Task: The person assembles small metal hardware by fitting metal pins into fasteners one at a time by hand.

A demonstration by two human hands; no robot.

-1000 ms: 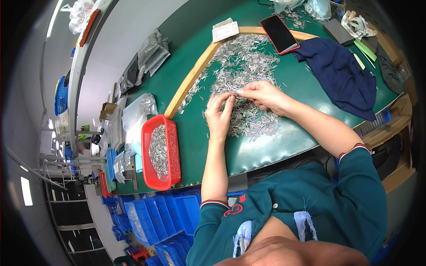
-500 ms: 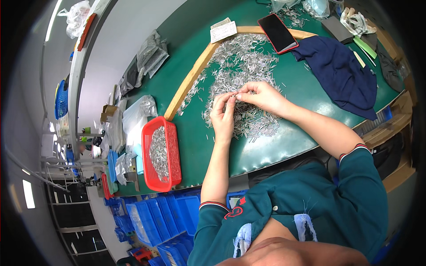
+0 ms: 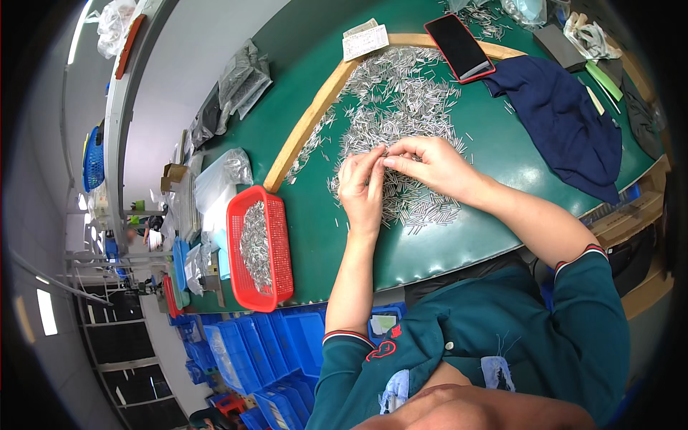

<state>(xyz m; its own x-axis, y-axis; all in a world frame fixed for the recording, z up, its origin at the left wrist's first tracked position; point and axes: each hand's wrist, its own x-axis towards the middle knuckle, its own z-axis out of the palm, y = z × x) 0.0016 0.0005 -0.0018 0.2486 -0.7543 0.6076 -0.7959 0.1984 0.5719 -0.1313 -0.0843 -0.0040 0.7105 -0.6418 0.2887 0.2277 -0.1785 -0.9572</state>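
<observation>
"Why is the red basket (image 3: 280, 251) by the counter's (image 3: 502, 154) near edge?"

"Likely for reach; it holds pins (image 3: 255, 247) too."

"And the hands?"

"Left hand (image 3: 361, 185) and right hand (image 3: 438, 168) keep fingertips close together above the loose pins (image 3: 394, 93), perhaps for fine control. Whether they're pinching one, I can't tell."

"The wooden strip (image 3: 308, 118) beyond?"

"Probably stops pins straying; a phone (image 3: 459, 47) lies across it."

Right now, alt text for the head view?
Both hands are close together over small silvery rods on a green table; anything they pinch is too small to make out. A red basket of similar rods stands left; a wooden strip and phone lie beyond, blue cloth right.
</observation>
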